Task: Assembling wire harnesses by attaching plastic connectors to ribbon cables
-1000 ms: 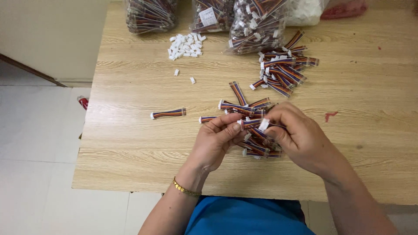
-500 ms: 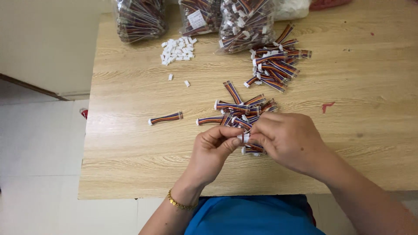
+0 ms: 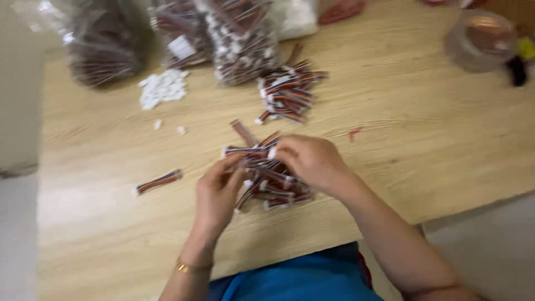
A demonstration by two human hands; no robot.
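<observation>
Now the right hand (image 3: 312,161) has lifted off the wire pile (image 3: 270,181)

Small hand-assembly workbench, most likely a workshop or home piecework station.

A pale wooden table (image 3: 423,145) on a tiled floor carries clear plastic bags stuffed with multicoloured wire harnesses (image 3: 242,39) along the far edge, a heap of small white plastic connector housings (image 3: 163,88) at far left, and loose piles of short striped cable bundles (image 3: 290,92) in the middle. A clear round container (image 3: 482,39) sits at far right.
</observation>
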